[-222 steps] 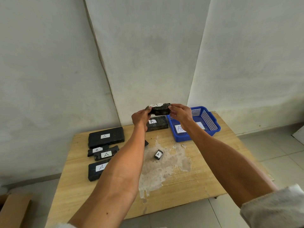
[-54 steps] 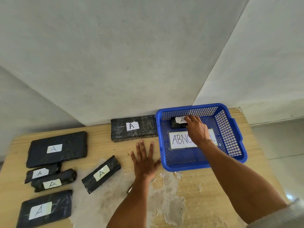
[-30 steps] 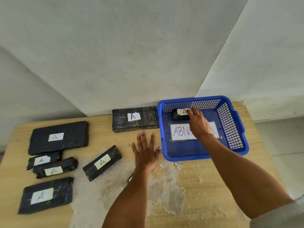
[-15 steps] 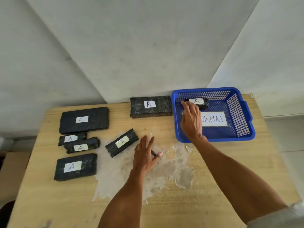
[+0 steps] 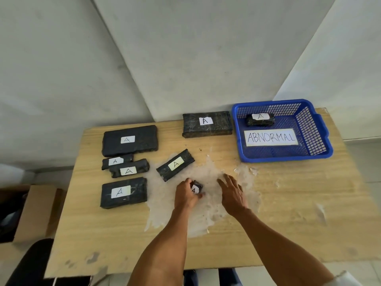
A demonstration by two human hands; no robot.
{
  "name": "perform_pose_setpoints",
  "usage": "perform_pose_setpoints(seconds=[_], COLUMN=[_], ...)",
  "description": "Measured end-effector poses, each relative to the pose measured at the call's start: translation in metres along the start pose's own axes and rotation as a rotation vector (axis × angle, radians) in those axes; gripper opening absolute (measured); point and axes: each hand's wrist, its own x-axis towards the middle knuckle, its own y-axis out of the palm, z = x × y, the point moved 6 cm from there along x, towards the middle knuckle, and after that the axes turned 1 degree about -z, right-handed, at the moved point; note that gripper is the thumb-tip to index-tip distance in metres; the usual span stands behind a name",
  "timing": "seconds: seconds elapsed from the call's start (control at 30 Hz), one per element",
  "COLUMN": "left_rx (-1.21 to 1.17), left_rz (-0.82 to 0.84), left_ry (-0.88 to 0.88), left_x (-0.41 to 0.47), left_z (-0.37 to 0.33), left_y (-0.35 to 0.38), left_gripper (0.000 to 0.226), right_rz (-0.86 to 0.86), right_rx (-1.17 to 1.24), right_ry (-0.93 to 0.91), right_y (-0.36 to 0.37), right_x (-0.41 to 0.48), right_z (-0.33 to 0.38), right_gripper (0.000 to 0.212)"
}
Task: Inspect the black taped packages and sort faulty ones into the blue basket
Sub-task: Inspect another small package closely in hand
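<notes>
My left hand (image 5: pixel 186 196) grips a small black taped package (image 5: pixel 195 187) with a white "A" label at the middle of the wooden table (image 5: pixel 288 213). Just right of it, my right hand (image 5: pixel 233 195) hovers with fingers spread and holds nothing. The blue basket (image 5: pixel 321 137) at the back right carries an "ABNORMAL" label and holds one black package (image 5: pixel 260 119). Several more black packages lie on the table: a long one (image 5: pixel 175 165) left of my hands, a wide one (image 5: pixel 207 124) beside the basket, and others on the left (image 5: pixel 129 140).
A pale worn patch (image 5: pixel 206 211) covers the table's middle. A cardboard box (image 5: pixel 35 211) stands on the floor at the left. White walls rise right behind the table's far edge. A dark chair part (image 5: pixel 31 263) shows at the lower left.
My right hand has left the basket, with one package lying inside, and come back to the table's middle. My left hand has closed on the small package.
</notes>
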Motion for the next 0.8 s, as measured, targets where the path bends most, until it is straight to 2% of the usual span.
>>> perform_pose_setpoints(seconds=[0.1,0.17,0.27,0.37,0.5,0.8], left_rx=[-0.127,-0.174,-0.281,-0.365,-0.354,-0.656], left_rz=[0.030,0.022,-0.006,0.017,0.094,0.048], left_ry=[-0.035,-0.009,0.065,0.174,0.343,0.418], left_x=[-0.012,-0.021,-0.034,-0.049,-0.069,-0.095], left_z=[-0.003,-0.014,-0.038,-0.063,-0.090,-0.109], left_y=[-0.015,-0.027,-0.051,-0.078,-0.110,-0.170], left_gripper=[0.076,0.073,0.060,0.042,0.042,0.040], right_rz=[-0.031,-0.079,-0.147,-0.175,-0.265,-0.373], right_rx=[0.183,0.391,0.633,0.771,0.871,1.052], right_ry=[0.077,0.123,0.172,0.180,0.205,0.143], right_y=[-0.017,-0.037,-0.078,-0.108,-0.146,-0.219], right_x=[-0.004,-0.005,-0.010,-0.011,-0.017,-0.034], right_z=[0.021,0.040,0.073,0.096,0.103,0.132], right_gripper=[0.030,0.020,0.020,0.014,0.023,0.015])
